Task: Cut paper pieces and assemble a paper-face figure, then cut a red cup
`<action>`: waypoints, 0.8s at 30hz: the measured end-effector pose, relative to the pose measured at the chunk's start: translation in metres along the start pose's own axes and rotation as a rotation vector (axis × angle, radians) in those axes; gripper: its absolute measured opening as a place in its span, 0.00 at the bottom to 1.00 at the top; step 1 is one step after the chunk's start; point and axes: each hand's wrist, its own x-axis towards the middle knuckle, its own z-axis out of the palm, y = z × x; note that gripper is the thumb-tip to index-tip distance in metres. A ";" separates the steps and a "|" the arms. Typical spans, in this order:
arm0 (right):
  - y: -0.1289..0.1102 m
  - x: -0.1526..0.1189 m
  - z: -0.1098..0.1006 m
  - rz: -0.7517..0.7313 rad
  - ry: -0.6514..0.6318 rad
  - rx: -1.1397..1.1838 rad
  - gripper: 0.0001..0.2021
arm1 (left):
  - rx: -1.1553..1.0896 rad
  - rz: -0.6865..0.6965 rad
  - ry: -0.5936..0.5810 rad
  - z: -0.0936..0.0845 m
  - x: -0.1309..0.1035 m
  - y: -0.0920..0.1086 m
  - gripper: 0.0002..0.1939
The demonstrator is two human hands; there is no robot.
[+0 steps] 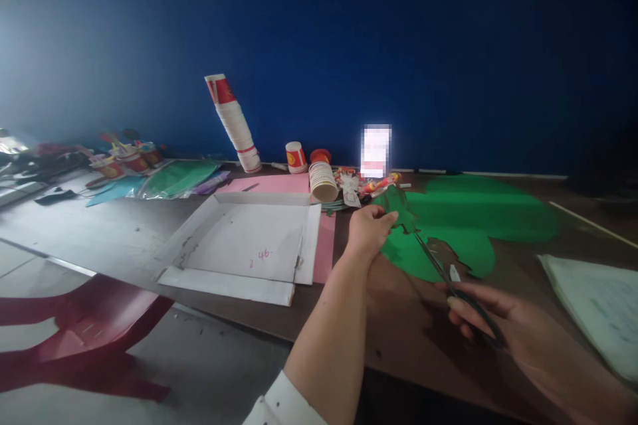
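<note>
A small cut piece of green paper (397,204) is pinched between the thumb and fingers of my left hand (371,232). My right hand (491,315) is wrapped round the handles of a pair of scissors (433,259). The blades point up and left, with their tips touching or close to the lower edge of the green piece. Under both lie larger sheets of green paper (448,212) on the dark table (399,325). One sheet has an irregular piece cut out of it, so the brown tabletop shows through.
Left of my arm lies a shallow white cardboard tray (244,239) on pink paper (326,249). Behind it stand a tall leaning stack of paper cups (234,126) and a bright phone screen (375,151). A notebook (598,305) is at right; a red chair (94,319) at left.
</note>
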 end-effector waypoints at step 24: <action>0.000 0.000 0.000 0.005 -0.040 -0.005 0.30 | 0.015 0.014 -0.005 0.001 0.000 0.000 0.15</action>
